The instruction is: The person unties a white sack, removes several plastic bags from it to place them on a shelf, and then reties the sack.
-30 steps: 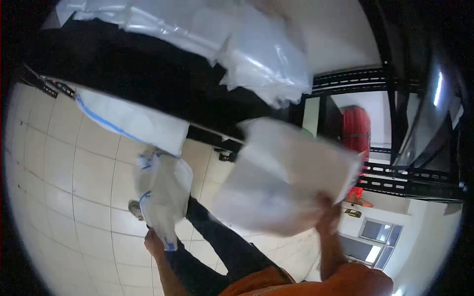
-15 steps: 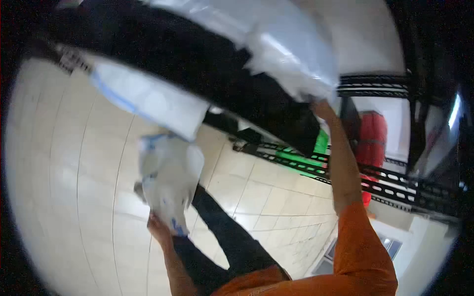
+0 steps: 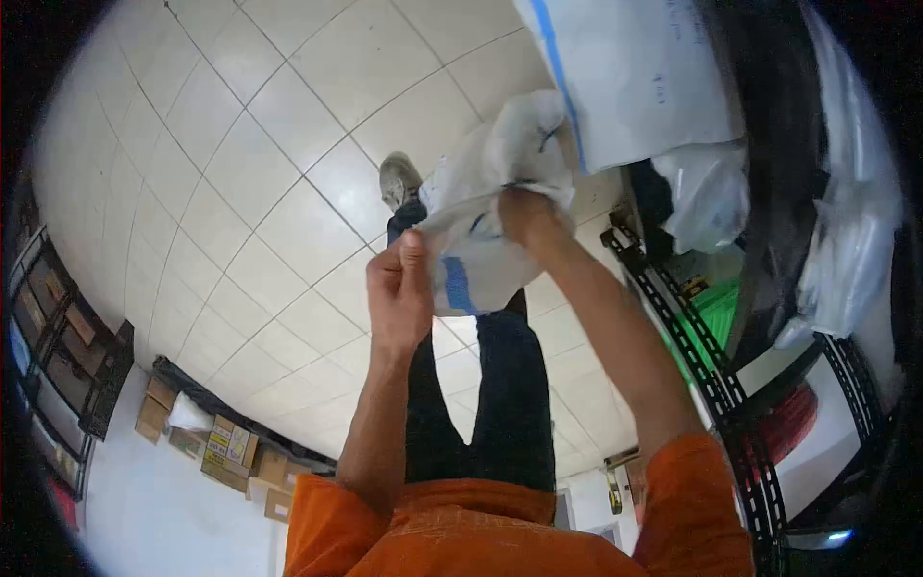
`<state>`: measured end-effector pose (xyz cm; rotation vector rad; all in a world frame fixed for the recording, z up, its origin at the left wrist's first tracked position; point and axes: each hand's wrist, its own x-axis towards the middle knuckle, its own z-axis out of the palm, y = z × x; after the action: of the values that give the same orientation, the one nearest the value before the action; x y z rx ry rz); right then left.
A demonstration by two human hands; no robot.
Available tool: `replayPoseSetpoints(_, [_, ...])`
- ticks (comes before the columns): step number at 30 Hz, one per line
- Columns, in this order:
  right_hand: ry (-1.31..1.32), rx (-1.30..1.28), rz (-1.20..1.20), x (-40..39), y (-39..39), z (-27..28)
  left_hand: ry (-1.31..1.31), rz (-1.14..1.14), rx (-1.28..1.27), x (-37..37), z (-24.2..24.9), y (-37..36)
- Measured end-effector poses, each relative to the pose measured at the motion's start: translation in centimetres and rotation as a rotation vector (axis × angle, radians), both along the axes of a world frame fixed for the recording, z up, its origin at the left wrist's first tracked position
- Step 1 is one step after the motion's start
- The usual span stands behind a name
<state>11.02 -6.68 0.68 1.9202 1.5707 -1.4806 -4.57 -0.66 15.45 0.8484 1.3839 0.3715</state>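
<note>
A white woven sack (image 3: 500, 274) with blue marks hangs in front of my legs, its mouth turned toward me. My left hand (image 3: 402, 288) pinches the sack's edge, thumb on top. My right hand (image 3: 527, 216) is at the sack's opening; its fingers are hidden in the folds, so their grip cannot be made out. Beyond it, at the upper right, lies a larger white sack (image 3: 654, 87) with a blue stripe and faint writing.
Black slotted shelving (image 3: 678, 322) runs down the right side, holding clear plastic bags (image 3: 707, 197), a green item (image 3: 711, 313) and a red bundle (image 3: 788, 423). Cardboard boxes (image 3: 229, 452) stand at the lower left beside a dark rack (image 3: 58, 327). Pale tiles (image 3: 279, 173) cover the floor.
My view has turned. My right hand has left the plastic-wrapped bundle on the shelf and come to the small sack. My left hand still holds that sack, now nearer my body.
</note>
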Motion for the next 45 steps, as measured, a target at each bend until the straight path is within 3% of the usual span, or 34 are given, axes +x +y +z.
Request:
replayPoseSetpoints(4, [-0.326,-0.117,0.265,0.6,-2.7,-1.4,-0.077,-0.114,0.086,-0.3,-3.1,1.4])
replayPoseSetpoints(7, [-0.267,-0.182,0.008,-1.0,-1.0,-0.6,-0.103,-0.477,0.183,1.0,-3.8,4.8])
replayPoseSetpoints(8, [-0.205,-0.123,-0.015,-1.9,0.5,-1.4,-0.116,-0.476,0.189,1.4,-4.1,5.8])
replayPoseSetpoints(11, [-0.097,0.002,0.020,-5.4,6.2,-8.3,-0.177,-0.621,0.280,1.9,-6.0,6.8])
replayPoseSetpoints(14, [-0.260,-0.017,0.033,-4.6,7.7,-16.5,-0.201,-0.634,0.447,1.6,-6.5,6.1])
replayPoseSetpoints(17, [-0.428,-0.098,0.005,0.3,5.2,-22.5,-0.192,-0.649,0.389,1.3,-7.9,5.5])
replayPoseSetpoints(19, [-0.492,-0.133,0.002,3.1,3.5,-24.5,-0.307,-0.518,0.180,1.0,-9.7,4.4])
replayPoseSetpoints(22, [-0.514,-0.141,0.018,4.8,1.6,-26.0,-0.347,-0.449,0.138,1.2,-10.5,2.1])
replayPoseSetpoints(24, [-0.522,-0.136,-0.001,6.2,0.4,-26.5,-0.285,-0.534,0.139,1.2,-10.5,2.1])
replayPoseSetpoints(26, [-0.522,-0.134,-0.022,7.1,-0.7,-26.4,-0.314,-0.392,0.130,0.8,-10.8,1.8])
replayPoseSetpoints(28, [-0.491,-0.106,-0.017,7.0,-1.8,-24.7,-0.299,-0.335,0.308,0.4,-11.1,1.9])
replayPoseSetpoints(30, [-0.440,-0.071,-0.004,6.3,-2.9,-21.7,-0.262,-0.314,0.120,-0.5,-9.9,1.7])
replayPoseSetpoints(32, [-0.387,-0.018,-0.001,5.3,-4.4,-16.8,-0.239,-0.157,0.293,-0.7,-9.5,0.6])
replayPoseSetpoints(34, [-0.303,0.025,-0.017,3.3,-5.3,-11.0,-0.125,0.014,0.203,0.3,-7.6,0.5])
replayPoseSetpoints(38, [-0.134,0.144,-0.114,0.5,-6.6,2.1,-0.122,-0.150,0.287,3.0,-4.0,-0.5])
replayPoseSetpoints(41, [0.007,0.176,-0.187,0.3,-9.3,11.5,0.037,-0.395,0.338,4.0,-1.7,-0.6])
replayPoseSetpoints(43, [0.244,-0.277,-0.180,-0.3,-10.6,16.4,0.122,-0.478,0.436,4.3,-0.3,-0.9])
replayPoseSetpoints(44, [0.178,0.272,-0.275,-1.4,-14.5,18.1,0.088,-0.470,0.325,4.0,0.4,-0.2])
replayPoseSetpoints(45, [0.289,0.443,-0.469,-2.1,-17.4,19.4,0.164,-0.484,0.404,2.8,-0.9,-0.2])
